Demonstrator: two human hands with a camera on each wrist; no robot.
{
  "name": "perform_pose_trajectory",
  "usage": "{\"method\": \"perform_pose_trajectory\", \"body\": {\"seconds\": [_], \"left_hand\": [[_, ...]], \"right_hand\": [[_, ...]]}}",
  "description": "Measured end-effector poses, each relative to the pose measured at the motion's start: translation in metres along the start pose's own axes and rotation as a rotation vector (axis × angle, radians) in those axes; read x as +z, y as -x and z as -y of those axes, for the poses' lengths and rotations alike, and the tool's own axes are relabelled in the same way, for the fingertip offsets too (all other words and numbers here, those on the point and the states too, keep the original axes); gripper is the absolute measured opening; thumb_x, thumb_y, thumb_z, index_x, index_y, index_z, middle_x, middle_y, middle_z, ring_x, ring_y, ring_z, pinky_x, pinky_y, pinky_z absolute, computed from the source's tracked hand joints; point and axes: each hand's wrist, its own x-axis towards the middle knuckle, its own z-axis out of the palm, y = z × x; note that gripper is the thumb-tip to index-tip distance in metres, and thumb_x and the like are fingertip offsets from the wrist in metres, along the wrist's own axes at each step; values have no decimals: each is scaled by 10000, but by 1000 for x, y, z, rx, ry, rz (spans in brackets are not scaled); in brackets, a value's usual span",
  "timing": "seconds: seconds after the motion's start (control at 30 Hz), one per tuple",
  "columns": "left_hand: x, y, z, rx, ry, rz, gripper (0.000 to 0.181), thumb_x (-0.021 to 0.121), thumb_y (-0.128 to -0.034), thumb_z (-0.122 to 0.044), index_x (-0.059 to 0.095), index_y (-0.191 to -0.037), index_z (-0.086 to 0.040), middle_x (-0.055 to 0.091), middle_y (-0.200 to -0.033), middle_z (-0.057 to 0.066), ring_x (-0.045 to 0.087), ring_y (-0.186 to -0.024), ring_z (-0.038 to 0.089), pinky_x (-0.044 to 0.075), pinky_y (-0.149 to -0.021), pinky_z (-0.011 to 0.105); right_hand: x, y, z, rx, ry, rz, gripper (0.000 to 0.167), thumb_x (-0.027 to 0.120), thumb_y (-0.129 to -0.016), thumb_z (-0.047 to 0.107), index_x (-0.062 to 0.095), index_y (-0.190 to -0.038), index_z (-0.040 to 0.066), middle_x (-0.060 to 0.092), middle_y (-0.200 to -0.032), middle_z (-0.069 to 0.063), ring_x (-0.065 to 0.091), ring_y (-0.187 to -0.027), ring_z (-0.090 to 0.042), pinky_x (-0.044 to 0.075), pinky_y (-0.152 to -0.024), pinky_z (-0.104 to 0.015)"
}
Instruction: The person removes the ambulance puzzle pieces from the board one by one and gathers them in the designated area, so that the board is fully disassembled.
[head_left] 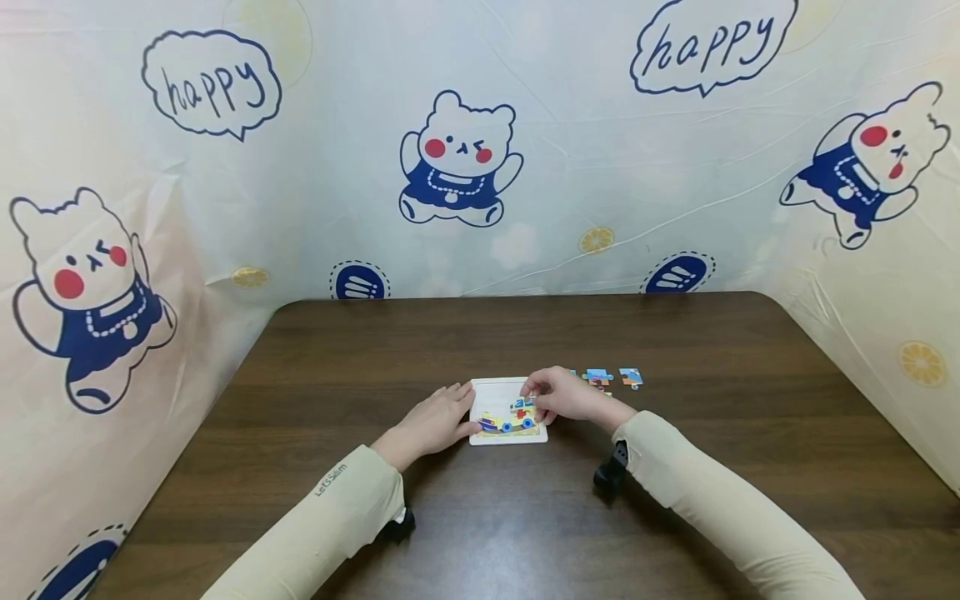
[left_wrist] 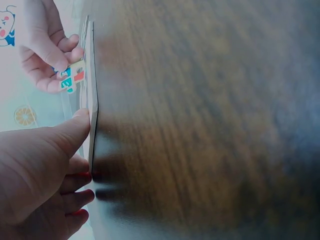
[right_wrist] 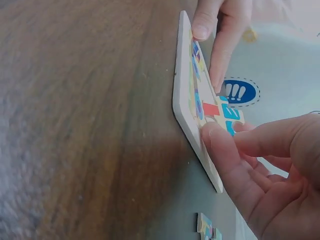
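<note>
A small white puzzle board (head_left: 491, 393) lies on the table, its lower part filled with pieces of a colourful vehicle picture. My left hand (head_left: 437, 419) rests against the board's left side, thumb at the lower edge and fingers stretched along it. Between thumb and fingers, my right hand (head_left: 567, 395) pinches a jigsaw piece (right_wrist: 227, 112) with teal, white and red print. In the right wrist view the piece is tilted up over the board's right part. Whether it touches the pieces beneath cannot be made out.
Several loose jigsaw pieces (head_left: 598, 377) lie behind and to the right of the board, some partly hidden by the right hand. A brown wooden table (head_left: 360, 350) carries everything. Behind it hangs a cloth (head_left: 555, 183) printed with cartoon bears.
</note>
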Motion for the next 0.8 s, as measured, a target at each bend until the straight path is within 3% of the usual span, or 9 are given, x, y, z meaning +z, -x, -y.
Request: {"method": "perform_pose_trajectory", "body": {"seconds": [0.5, 0.8], "left_hand": [[-2, 1, -1, -4, 9, 5, 616, 549, -917, -373, 417, -1349, 46, 349, -1418, 179, 318, -1298, 323, 241, -1059, 408], [-1, 1, -1, 5, 5, -1, 618, 544, -919, -376, 417, -1346, 53, 353, -1413, 186, 325, -1294, 322, 243, -1058, 403]], "right_hand": [[-6, 0, 2, 57, -89, 64, 102, 484, -897, -80, 566, -937, -33, 562, -811, -146, 621, -669, -240, 544, -639, -342], [-5, 2, 2, 23, -25, 6, 21, 563, -879, -35, 567, -899, -38, 554, -788, -100, 612, -638, -224, 541, -590, -334]]}}
